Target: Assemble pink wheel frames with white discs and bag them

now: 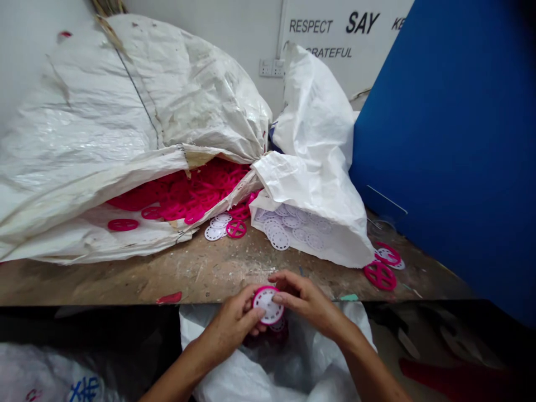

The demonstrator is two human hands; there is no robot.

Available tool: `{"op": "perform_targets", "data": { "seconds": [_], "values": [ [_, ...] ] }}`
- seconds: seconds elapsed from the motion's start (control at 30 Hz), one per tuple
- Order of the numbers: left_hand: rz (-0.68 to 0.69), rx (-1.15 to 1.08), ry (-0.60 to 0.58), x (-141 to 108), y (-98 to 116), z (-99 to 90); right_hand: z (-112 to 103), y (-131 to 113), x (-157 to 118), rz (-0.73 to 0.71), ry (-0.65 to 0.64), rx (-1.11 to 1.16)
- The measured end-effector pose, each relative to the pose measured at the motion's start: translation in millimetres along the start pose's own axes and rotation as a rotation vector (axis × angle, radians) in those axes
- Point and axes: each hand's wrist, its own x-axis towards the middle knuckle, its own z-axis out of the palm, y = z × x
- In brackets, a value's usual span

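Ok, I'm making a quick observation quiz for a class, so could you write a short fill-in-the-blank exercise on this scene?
The person's left hand and right hand hold one round disc with a pink rim and a ____ centre.
The larger white woven sack on the scarred wooden workbench holds bright ____ spoked wheels.
The black-lettered white wall sign shows the word ____ in its largest letters.

white; pink; SAY
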Motion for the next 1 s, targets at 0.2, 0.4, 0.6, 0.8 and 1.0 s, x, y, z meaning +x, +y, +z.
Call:
{"op": "perform_targets", "data": {
  "seconds": [0.2, 0.4, 0.6, 0.8, 1.0],
  "values": [
    [0.248, 0.543, 0.293, 26.8, 28.7, -42.5, -26.1, 21.1, 58.9, -0.033, 0.511, -0.484],
    [0.355, 0.655, 0.56, 100.5, 19.0, -93.1, -23.0, 45.5, 82.2, -0.006, 0.555, -0.507],
    [0.328, 0.448, 0.553, 91.9, 20.7, -80.5, -19.6, 27.0, 63.6, -0.042, 0.568, 0.15],
    [0.118, -0.376, 0.267, 50.9, 24.5, -23.1, 14.5, -3.3, 47.2, -0.142, 0.55, 0.145],
    [0.203, -0.227, 0.262, 35.4, 19.5, -7.5, 19.8, -4.4, 31.2, -0.238, 0.443, -0.108]
  ]
}}
